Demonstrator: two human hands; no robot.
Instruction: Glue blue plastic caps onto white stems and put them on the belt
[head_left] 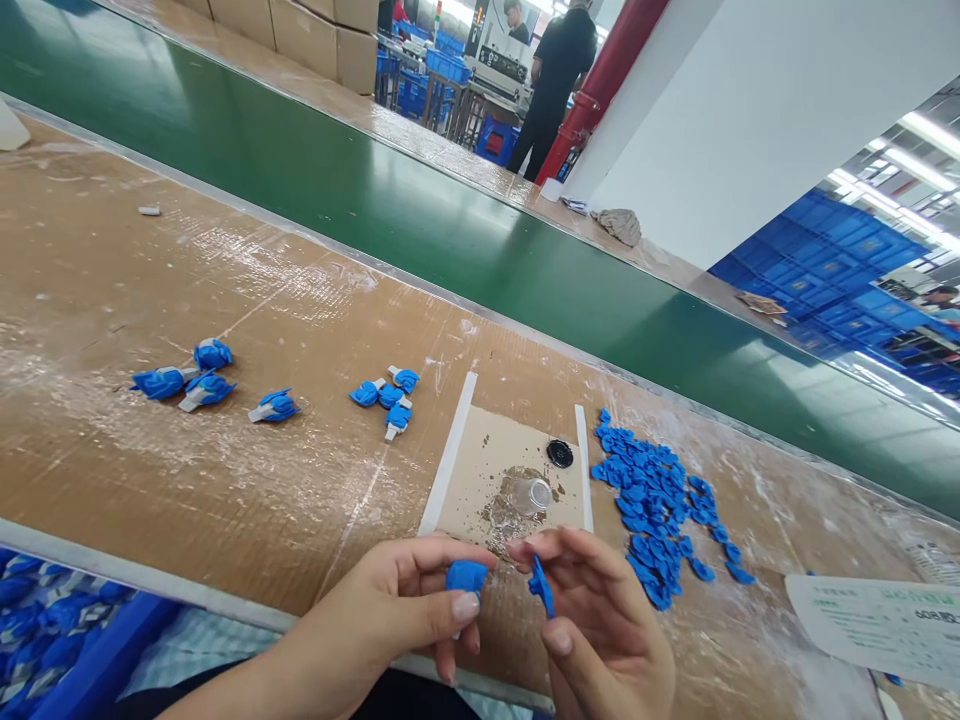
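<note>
My left hand (397, 605) is closed on a rounded blue plastic part (466, 576), pinched between thumb and fingers. In my right hand (611, 615), a thin blue plastic piece (541, 588) stands on edge between thumb and fingertips, a little apart from the other part. Just beyond both hands, a small clear cup (529, 495) sits in a wet patch on a cardboard sheet (469, 465). A black round lid (559, 453) lies near it. To the right is a pile of small flat blue pieces (649, 490).
Blue parts with whitish tabs lie in a small cluster (391, 397) and a larger group (202, 385) at left. A blue bin (112, 660) of similar parts stands lower left. A green conveyor belt (442, 220) crosses behind; a printed paper (877, 620) is at right.
</note>
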